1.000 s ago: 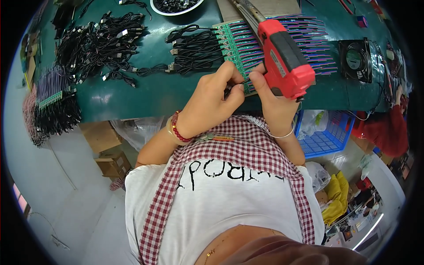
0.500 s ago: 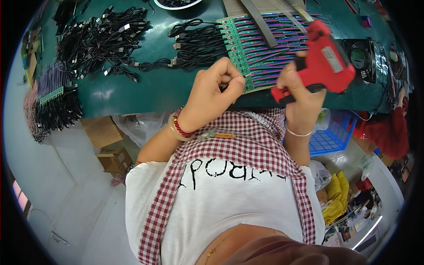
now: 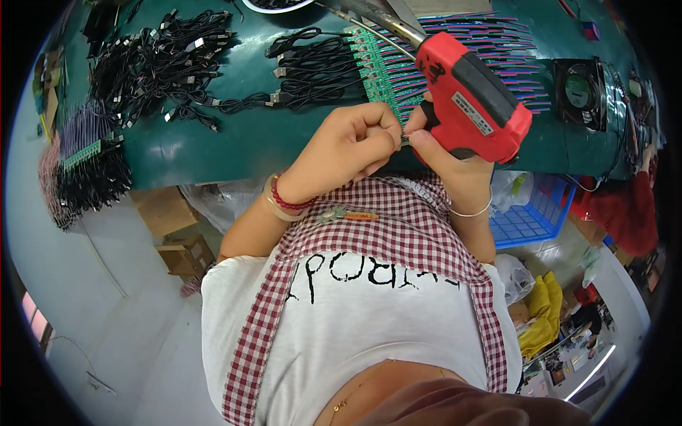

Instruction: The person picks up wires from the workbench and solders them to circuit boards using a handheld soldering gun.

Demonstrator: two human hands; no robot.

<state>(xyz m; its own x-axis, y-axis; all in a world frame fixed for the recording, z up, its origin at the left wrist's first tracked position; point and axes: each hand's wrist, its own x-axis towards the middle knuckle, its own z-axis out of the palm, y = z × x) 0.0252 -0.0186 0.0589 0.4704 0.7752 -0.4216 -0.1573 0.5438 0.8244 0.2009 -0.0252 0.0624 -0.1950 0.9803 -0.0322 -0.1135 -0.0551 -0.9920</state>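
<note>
White shirt (image 3: pixel 376 316), checked apron (image 3: pixel 369 233), red beaded bracelet (image 3: pixel 282 200), 2 bangles (image 3: pixel 472 214).

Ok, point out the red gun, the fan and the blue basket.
Red gun (image 3: pixel 472 112): head view, on its side label.
Fan (image 3: pixel 579 92): head view, on its hub.
Blue basket (image 3: pixel 524 224): head view, on its bare grid.

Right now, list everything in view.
Gun-shaped tool: one, red-black, over wires
Board row: one, green, table centre
Wires: many, pink-blue-black, right of board row
Cables: many, black, left of board row
Bowl: one, white, top edge
Fan: one, black, table right
Bundle: one, purple-black, table's left end
Table: one, green, across top
Crate: one, blue, below right
Cartons: two, brown, below left
Sheet: one, yellow, lower right
Co-worker: one, red clothing, far right
Apron: one, red-white, centre
Left grip: one, bare, near edge
Right grip: one, bare, on tool
</note>
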